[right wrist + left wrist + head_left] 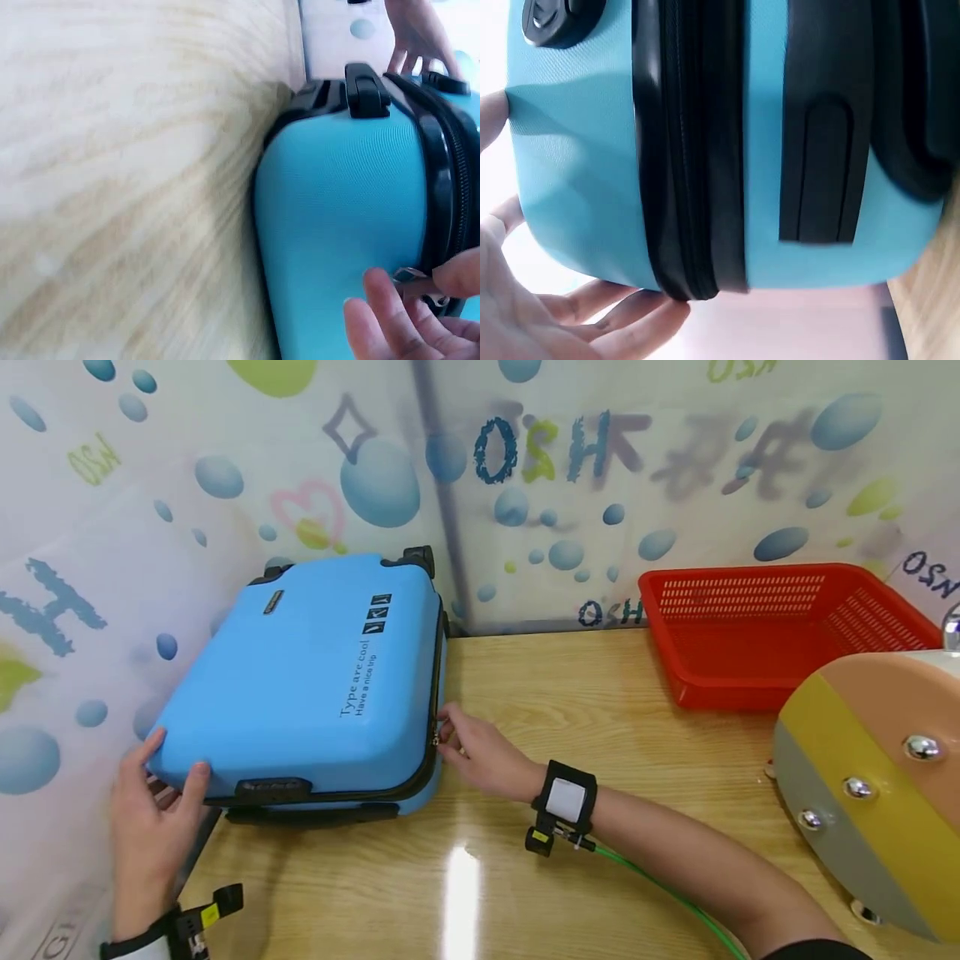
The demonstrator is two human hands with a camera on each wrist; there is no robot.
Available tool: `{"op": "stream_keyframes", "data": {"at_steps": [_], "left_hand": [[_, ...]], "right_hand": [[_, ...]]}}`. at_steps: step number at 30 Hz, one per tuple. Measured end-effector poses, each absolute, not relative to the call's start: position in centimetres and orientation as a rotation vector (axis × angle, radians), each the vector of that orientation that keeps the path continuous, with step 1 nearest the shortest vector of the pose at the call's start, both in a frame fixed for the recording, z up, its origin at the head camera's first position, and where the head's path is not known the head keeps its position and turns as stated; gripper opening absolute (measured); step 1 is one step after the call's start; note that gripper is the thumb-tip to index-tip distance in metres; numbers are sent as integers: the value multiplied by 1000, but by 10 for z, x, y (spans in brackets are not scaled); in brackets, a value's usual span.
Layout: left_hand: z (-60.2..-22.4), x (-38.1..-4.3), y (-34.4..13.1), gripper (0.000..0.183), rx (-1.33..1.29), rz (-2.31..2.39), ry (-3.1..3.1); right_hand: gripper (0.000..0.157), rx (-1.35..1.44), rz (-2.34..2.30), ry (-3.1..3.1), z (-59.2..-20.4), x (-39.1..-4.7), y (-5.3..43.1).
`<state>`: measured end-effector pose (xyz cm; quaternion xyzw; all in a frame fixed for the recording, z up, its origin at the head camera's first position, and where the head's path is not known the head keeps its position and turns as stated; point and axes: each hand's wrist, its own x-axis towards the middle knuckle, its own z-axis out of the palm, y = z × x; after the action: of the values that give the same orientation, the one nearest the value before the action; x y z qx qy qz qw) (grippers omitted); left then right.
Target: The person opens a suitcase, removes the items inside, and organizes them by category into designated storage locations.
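A light-blue hard-shell suitcase [285, 668] lies flat at the left of the table, its black zipper [681, 150] running round the side. My left hand [153, 827] grips its near left corner, thumb and index finger on the shell; the left wrist view shows other fingers [641, 330] bent along the side by the zipper. At the suitcase's right side, my right hand [483, 752] pinches a metal zipper pull [416, 286] between thumb and fingers. Black carry handles [366, 94] show on the suitcase sides.
A red plastic basket [750, 693] stands at the back right. In front of it is a rounded striped case [862, 760] with metal studs. A patterned curtain [555, 510] hangs behind and left of the wooden table [540, 893]. A green cable [667, 893] runs along the right forearm.
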<state>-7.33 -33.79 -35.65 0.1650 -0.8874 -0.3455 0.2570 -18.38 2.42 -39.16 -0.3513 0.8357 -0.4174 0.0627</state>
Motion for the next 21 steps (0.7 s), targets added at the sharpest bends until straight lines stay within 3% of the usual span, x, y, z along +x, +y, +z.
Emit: {"op": "stream_keyframes", "data": {"at_steps": [5, 13, 21], "left_hand": [[-359, -59, -319, 71, 367, -806, -2410], [-358, -45, -310, 96, 322, -603, -2484], [-360, -39, -293, 90, 17, -457, -2328]], "right_hand": [[33, -1078, -1203, 2608, -391, -188, 41], [20, -1126, -1072, 2791, -389, -194, 69], [24, -1203, -850, 3022, -395, -193, 92]]}}
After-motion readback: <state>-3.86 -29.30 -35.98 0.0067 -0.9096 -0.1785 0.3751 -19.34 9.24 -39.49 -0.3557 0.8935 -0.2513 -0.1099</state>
